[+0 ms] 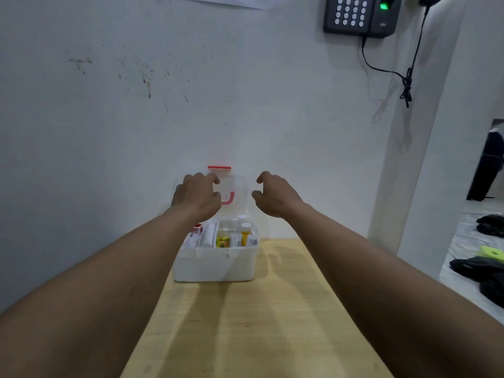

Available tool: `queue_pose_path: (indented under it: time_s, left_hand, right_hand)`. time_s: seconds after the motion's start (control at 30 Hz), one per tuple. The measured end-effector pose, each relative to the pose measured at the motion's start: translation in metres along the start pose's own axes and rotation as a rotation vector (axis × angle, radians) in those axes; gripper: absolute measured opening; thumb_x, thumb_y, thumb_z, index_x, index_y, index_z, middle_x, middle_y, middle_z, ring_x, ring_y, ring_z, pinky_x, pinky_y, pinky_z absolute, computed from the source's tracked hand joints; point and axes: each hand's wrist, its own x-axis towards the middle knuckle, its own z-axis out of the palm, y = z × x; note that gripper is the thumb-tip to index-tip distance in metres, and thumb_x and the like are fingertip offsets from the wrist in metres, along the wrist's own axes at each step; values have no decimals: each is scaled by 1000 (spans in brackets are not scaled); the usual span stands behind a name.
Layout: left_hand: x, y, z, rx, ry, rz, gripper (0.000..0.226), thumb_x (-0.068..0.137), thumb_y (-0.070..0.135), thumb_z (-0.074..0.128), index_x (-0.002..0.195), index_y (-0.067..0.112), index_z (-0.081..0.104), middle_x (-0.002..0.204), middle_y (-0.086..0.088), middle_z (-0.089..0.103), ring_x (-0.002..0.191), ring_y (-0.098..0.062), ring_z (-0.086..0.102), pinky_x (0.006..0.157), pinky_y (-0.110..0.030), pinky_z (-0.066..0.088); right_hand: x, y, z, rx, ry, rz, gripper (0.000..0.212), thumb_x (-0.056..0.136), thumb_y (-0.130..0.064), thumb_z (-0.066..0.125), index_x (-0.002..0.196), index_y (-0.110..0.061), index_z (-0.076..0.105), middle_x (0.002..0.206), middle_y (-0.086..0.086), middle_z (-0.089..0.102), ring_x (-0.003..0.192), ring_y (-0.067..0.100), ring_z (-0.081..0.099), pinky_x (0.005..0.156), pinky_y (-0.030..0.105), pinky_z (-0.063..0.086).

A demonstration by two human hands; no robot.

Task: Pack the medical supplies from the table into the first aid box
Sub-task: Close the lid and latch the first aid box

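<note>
A white first aid box (215,264) stands at the far end of the wooden table (259,323), against the wall. Its clear lid (237,186) stands upright, with a red latch (219,167) on top and a red handle (228,199). Inside stand a yellow-labelled bottle (223,240), an orange vial with a white cap (245,233), white tubes and a roll (207,236). My left hand (197,196) curls over the lid's left edge, and I cannot tell whether it grips it. My right hand (275,193) hovers just right of the lid, fingers curled and apart, holding nothing.
The white wall rises directly behind the box. A black keypad device (360,15) with a hanging cable (406,83) is mounted high on the right. Beyond the table's right edge, dark bags (480,268) lie on the floor.
</note>
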Motion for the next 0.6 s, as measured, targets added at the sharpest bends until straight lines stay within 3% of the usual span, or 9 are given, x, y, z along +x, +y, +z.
queue_pose_path:
  time_s: [0.17,0.3,0.43,0.6]
  left_hand:
    - [24,-14,-2,80,90,4,55,96,35,53,146,23,37,146,-12,44,132,-32,40,100,-45,43]
    - [37,-23,1,155,80,-41,60,99,40,45,153,20,27,153,-12,35,138,-33,34,106,-47,39]
    - [44,-32,7,104,11,-89,57,103,42,35,154,17,25,155,-12,31,140,-34,31,108,-49,34]
    - [46,-33,1,136,55,-98,52,103,37,37,148,12,35,146,-15,40,132,-34,38,102,-46,39]
  right_hand:
    - [31,-14,6,-69,29,-37,52,99,-37,45,142,-8,38,140,16,47,127,35,47,99,45,43]
    - [47,-21,14,-113,-5,-41,53,102,-40,39,142,-5,38,142,18,45,129,37,43,100,46,40]
    - [57,-23,21,-119,-73,-24,48,102,-40,36,131,-3,44,134,21,47,122,40,45,94,46,40]
    - [55,-22,20,-88,-57,-25,38,103,-31,36,121,0,50,129,21,45,116,42,48,92,44,40]
